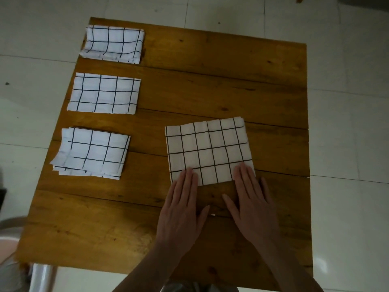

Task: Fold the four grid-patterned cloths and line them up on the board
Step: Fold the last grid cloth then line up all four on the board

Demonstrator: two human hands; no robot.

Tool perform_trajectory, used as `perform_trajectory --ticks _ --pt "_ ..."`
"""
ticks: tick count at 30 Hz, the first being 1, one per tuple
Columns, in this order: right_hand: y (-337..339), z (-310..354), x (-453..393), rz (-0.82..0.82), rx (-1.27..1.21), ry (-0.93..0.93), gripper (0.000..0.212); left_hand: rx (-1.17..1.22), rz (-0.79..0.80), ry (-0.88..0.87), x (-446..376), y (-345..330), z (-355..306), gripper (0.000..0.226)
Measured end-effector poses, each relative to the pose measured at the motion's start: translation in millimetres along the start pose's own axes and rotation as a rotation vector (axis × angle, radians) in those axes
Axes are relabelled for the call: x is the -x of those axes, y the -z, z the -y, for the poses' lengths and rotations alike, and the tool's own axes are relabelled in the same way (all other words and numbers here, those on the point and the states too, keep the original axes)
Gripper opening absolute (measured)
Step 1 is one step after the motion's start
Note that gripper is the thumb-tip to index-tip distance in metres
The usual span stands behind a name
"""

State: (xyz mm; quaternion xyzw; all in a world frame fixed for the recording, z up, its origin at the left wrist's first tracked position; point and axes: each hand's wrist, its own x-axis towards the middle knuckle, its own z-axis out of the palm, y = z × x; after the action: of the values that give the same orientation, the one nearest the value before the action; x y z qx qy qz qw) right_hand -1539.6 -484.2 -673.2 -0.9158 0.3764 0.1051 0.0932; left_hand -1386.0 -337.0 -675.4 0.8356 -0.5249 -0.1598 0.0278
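Three folded white cloths with black grid lines lie in a column along the left side of the wooden board [210,81]: a far one [113,44], a middle one [104,93] and a near one [92,152] with uneven layers. A fourth, larger folded grid cloth [208,148] lies right of centre. My left hand [183,207] lies flat, fingertips pressing the cloth's near left corner. Flat as well, my right hand [252,203] has its fingertips on the near right corner. Neither hand grips anything.
The board rests above a pale tiled floor [347,123]. Bare wood spans the back right and the near left of the board. A rounded pale object [8,232] sits at the lower left edge, off the board.
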Motion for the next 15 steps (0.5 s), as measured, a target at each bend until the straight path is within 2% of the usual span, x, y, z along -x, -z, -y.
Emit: perform_trajectory --ticks 8,11,15 --pt "11 9 0 -0.015 -0.143 -0.059 0.069 0.014 -0.029 0.01 0 -3 9 0.08" --pt "24 19 -6 -0.107 -0.265 -0.234 0.06 0.009 -0.026 -0.021 0 -3 7 0.074" --pt "42 25 -22 -0.093 -0.183 -0.429 0.074 0.006 -0.012 -0.029 0 -3 5 0.067"
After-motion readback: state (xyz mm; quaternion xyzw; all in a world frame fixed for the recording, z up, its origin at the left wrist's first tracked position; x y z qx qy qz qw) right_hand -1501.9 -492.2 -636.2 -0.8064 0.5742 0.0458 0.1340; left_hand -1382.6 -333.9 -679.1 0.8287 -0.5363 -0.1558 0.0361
